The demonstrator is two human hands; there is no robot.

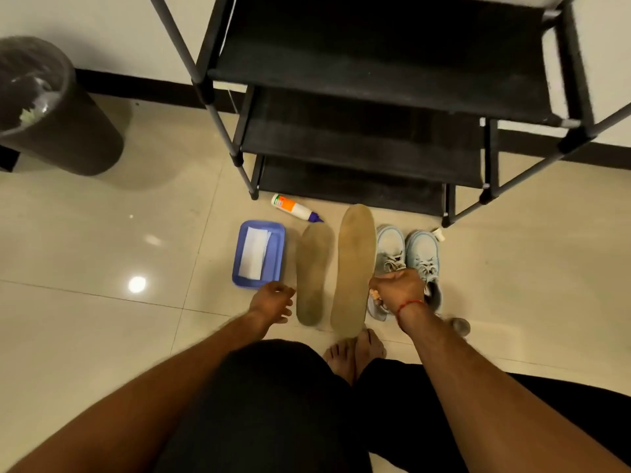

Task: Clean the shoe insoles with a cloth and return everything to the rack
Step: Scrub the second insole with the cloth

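White cloth (254,256) lies in the blue tray (278,233), at 9 o'clock from the insoles. Left hand (273,300) hovers loosely curled, holding nothing, by the shorter insole (312,271)'s heel. Both insoles run 6 to 12 o'clock, toes toward the shoe rack (358,155). Right hand (399,290) pinches the longer insole (353,264)'s right edge, sneakers (421,254) at 3 o'clock

Two worn tan insoles lie side by side on the tiled floor, the left insole (314,273) beside the right insole (353,268), which reaches farther toward the black rack (375,63). At left, a folded white cloth (254,256) lies in a blue tray (277,264); at right stand pale blue sneakers (423,250).
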